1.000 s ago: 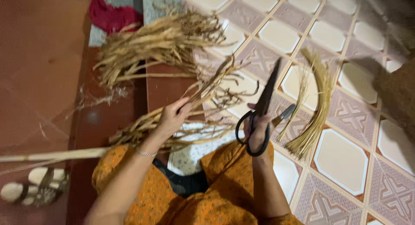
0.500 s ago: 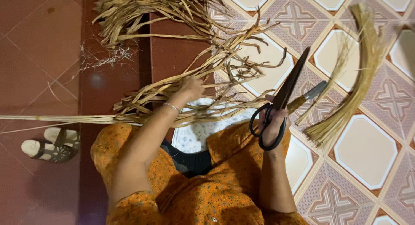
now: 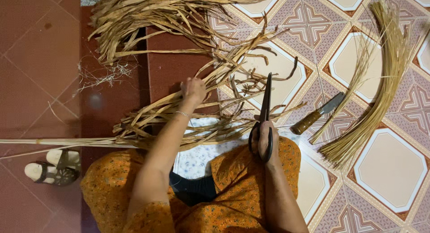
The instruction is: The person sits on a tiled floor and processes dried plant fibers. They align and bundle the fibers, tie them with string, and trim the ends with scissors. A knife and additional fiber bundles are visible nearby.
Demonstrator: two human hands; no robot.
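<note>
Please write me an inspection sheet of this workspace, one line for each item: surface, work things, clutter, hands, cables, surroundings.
Surface: patterned cream and mauve floor tiles at right, plain dark red floor tiles at left.
Work things: long dry tan leaf strips lie across the lap; black-handled scissors, blades closed, point away.
Clutter: heap of dry strips; bundle of thin yellow fibre stalks; wooden-handled knife on the tiles; loose fibre scraps.
Hands: left hand grips the strips; right hand holds the scissors, fingers through the loops.
Cables: nothing seen.
Surroundings: pair of pale sandals; orange patterned clothing.
</note>
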